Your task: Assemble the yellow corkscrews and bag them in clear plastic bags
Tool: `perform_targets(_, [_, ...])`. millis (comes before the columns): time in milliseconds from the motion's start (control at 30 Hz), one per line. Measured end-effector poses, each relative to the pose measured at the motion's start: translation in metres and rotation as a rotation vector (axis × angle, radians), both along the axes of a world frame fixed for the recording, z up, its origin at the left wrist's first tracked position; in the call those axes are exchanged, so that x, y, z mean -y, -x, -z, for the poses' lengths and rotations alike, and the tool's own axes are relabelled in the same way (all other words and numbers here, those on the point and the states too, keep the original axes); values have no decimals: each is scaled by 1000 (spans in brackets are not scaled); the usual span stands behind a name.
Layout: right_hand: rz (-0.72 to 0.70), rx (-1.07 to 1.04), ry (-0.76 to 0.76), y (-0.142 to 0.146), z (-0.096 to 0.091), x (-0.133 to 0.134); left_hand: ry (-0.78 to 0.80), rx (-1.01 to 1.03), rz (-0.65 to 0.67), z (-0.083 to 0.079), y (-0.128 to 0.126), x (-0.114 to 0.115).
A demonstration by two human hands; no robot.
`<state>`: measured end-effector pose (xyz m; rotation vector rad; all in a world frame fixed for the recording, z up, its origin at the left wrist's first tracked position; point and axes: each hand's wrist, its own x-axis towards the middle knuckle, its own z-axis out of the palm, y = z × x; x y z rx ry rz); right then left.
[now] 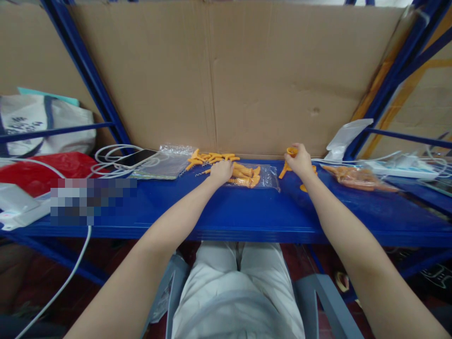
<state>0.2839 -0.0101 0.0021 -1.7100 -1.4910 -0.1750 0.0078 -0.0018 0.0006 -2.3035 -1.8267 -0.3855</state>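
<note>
My left hand (221,172) is closed at the left end of a clear plastic bag (271,178) with orange plastic parts (245,172) in it; what its fingers grip is hidden. Just beyond and left of that hand lies a loose pile of orange T-handled corkscrews (212,157), their metal spirals showing at the left. Farther right, my right hand (299,161) pinches an orange plastic part with a round open end (292,151), raised a little above the table. More orange pieces (285,169) lie under and beside this hand, partly covered by it.
On the blue table (247,212), a second bag of orange parts (360,178) lies right, before a white power strip (402,169). Left are flat plastic packaging (165,162), a phone (139,158), coiled white cable (106,160) and a red bag (52,170). Cardboard (247,80) stands behind.
</note>
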Motion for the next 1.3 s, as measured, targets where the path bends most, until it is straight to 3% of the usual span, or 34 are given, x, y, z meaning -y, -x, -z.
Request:
perform_targets(267, [57, -57, 162, 2, 5, -4, -8, 10, 7, 1, 1, -1])
perform_targets(433, [-8, 125, 362, 15, 2, 1, 3, 15, 14, 1, 2, -1])
perform_targets(700, [24, 541, 332, 29, -16, 28, 4, 16, 11, 1, 1, -1])
perform_targets(867, [27, 637, 596, 44, -22, 40, 1, 8, 20, 2, 1, -2])
perform_targets(967, [-1, 613, 662, 47, -22, 42, -2, 16, 18, 2, 2, -3])
perform_targets(1067, [-101, 550, 616, 45, -21, 40, -5, 19, 24, 2, 2, -3])
perform_targets(1300, [-597, 244, 471, 33, -16, 26, -14, 54, 42, 4, 5, -6])
